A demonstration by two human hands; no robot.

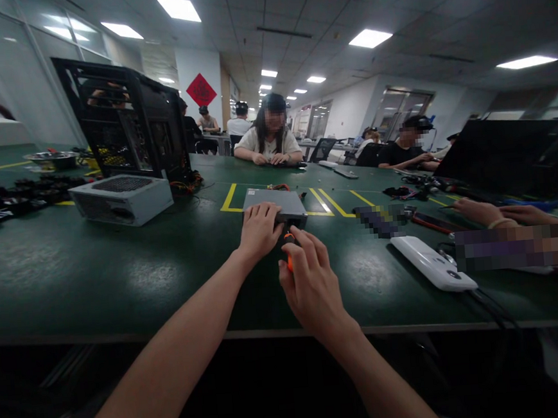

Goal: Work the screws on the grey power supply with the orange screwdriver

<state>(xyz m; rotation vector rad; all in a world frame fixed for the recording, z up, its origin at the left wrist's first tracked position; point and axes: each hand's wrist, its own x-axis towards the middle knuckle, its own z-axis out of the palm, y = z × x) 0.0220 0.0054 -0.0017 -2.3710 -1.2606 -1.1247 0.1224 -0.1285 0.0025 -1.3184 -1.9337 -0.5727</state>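
A grey computer power supply [278, 200] lies on the green table in front of me, with some wires at its far side. My left hand [260, 231] lies over its near left part, fingers curled on the top and near edge and gripping it. In my right hand [312, 277] is a screwdriver [289, 253] with an orange and black handle. Its tip end points at the near face of the power supply; the shaft is mostly hidden, so I cannot tell whether the tip touches a screw.
To the left stand a second power supply [122, 199] and an open black computer case [129, 118]. A metal bowl [51, 160] is farther left. On the right are a white device [432, 262] with cables, a co-worker's hands [477, 211] and a dark monitor [507, 159]. Another person sits opposite.
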